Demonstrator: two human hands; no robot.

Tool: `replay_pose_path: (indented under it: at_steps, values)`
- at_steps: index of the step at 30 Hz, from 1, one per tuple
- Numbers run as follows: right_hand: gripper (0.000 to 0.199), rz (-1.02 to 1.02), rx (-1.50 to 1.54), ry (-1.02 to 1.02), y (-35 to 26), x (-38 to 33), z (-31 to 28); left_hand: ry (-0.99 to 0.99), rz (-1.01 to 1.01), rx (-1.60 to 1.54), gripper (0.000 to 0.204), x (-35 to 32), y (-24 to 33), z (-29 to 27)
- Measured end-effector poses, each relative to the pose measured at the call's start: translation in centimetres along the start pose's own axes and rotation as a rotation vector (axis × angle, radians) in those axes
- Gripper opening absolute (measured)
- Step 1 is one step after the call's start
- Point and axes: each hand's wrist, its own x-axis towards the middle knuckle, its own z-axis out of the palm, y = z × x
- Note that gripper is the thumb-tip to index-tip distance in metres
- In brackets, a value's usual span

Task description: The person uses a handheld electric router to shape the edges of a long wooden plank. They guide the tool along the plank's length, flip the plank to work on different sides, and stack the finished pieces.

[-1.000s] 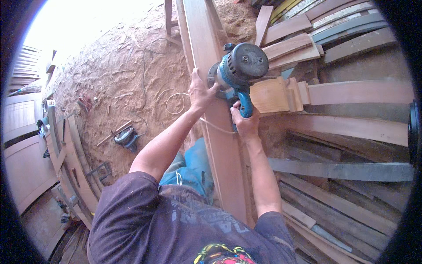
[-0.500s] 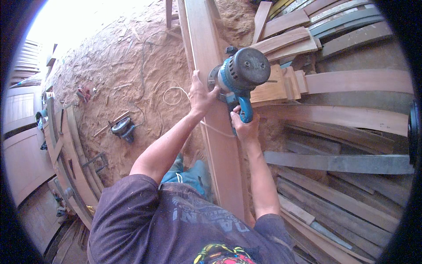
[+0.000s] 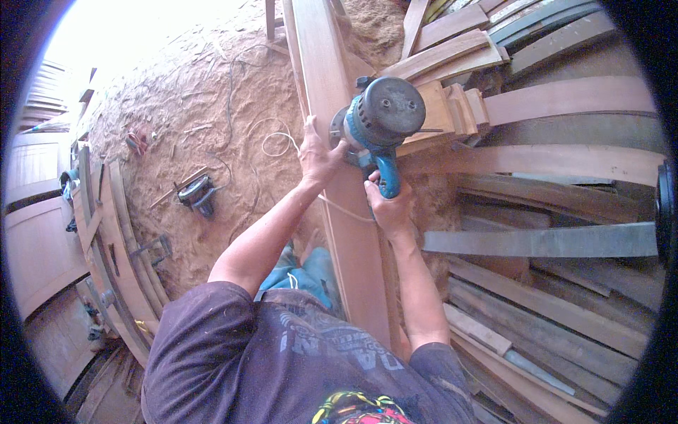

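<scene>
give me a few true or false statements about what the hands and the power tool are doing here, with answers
1. Both hands grip the blue power tool. True: the left hand holds its left side, the right hand its lower handle.
2. The tool sits on the long wooden board. True.
3. The floor is bare concrete. False: sawdust covers it.
4. A second power tool lies on the sawdust, left of the board. True.
5. The stacked planks lie left of the board. False: they lie to its right.
</scene>
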Motion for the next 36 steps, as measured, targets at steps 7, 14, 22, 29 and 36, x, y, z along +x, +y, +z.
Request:
replay_pose_path:
  at_steps: [7,14,22,29,36]
  values:
    - [0.005,0.033,0.011,-0.013,0.1,-3.1,-1.4,-0.01,-0.012,-0.033,0.1,-3.5,0.0,-0.4]
    - [0.004,0.025,0.022,0.033,0.4,-6.5,-2.2,-0.02,-0.045,-0.006,0.098,-7.0,0.1,-1.0]
    - [0.009,-0.04,0.066,0.039,1.6,-10.3,-3.0,0.012,-0.026,-0.011,0.095,-11.3,-0.3,-1.7]
    - [0.013,0.109,0.074,-0.013,3.3,-14.0,-4.8,0.019,0.007,-0.019,0.094,-15.0,-0.5,-1.9]
    - [0.012,0.189,0.078,-0.045,1.6,-17.0,-6.6,0.037,0.046,-0.02,0.093,-18.2,-1.6,-1.4]
